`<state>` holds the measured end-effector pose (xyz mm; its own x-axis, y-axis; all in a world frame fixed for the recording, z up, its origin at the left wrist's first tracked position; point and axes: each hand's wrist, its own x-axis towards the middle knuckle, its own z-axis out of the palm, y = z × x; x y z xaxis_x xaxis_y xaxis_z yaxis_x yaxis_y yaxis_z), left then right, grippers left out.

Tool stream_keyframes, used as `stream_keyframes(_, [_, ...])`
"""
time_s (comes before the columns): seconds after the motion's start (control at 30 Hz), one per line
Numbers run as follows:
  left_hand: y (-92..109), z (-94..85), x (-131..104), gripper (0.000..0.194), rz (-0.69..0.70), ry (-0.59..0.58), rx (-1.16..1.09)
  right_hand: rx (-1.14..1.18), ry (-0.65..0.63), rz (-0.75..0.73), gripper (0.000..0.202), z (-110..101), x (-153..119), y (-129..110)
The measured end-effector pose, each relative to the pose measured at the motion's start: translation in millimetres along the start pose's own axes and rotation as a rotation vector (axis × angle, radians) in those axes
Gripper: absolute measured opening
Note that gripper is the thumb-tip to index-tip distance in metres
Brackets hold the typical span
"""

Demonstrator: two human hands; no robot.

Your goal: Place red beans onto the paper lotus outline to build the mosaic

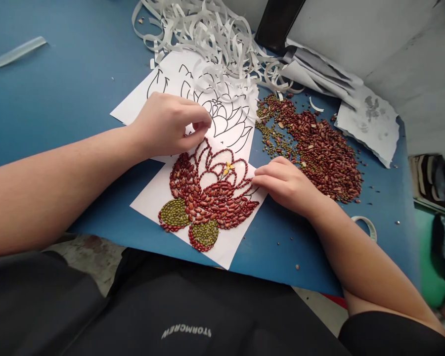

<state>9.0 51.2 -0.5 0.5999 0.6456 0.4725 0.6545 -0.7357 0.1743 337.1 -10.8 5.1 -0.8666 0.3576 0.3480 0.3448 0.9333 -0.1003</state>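
Note:
A white paper sheet [226, 252] lies near the table's front edge, bearing a lotus flower picture [218, 202] made of red speckled beans and green mung beans. Some upper petals are only outlined with red beans, and a small yellow patch sits among them. My left hand [172, 123] is over the sheet's upper edge, thumb and index finger pinched together; whatever is between them is hidden. At the sheet's right edge, the closed fingertips of my right hand [287, 185] touch the petals on that side. I cannot make out what they hold.
Behind lies another sheet with a black lotus line drawing [226, 116], partly under curled paper strips [215, 34]. Mixed loose beans [326, 153] are heaped at right. Torn papers [369, 118], a tape roll [365, 227] and a clear strip [17, 53] lie on the blue table [77, 74].

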Motion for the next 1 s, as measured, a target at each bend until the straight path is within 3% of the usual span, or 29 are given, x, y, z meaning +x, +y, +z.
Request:
stream_keyframes(0.2, [0.4,1.0,-1.1,0.016,-0.021,0.023,-0.038,0.008,0.010,0.191,0.014,-24.9,-6.6,14.2])
stream_keyframes(0.4, [-1.1,0.4,-0.4,0.017,0.060,0.052,0.012,-0.094,-0.119,0.413,0.020,-55.1,-24.9,43.1])
stream_keyframes(0.6, [0.8,-0.4,-1.0,0.017,-0.029,0.014,-0.026,-0.126,-0.335,0.635,0.016,-85.0,-47.8,63.0])
stream_keyframes(0.73, [1.4,-0.1,-0.4,0.017,-0.040,0.017,-0.064,-0.066,-0.371,0.621,0.018,-85.5,-53.5,65.6])
stream_keyframes(1.0, [-0.3,0.1,-0.2,0.015,-0.008,0.026,-0.032,-0.086,-0.316,0.499,0.020,-63.1,-54.7,72.3])
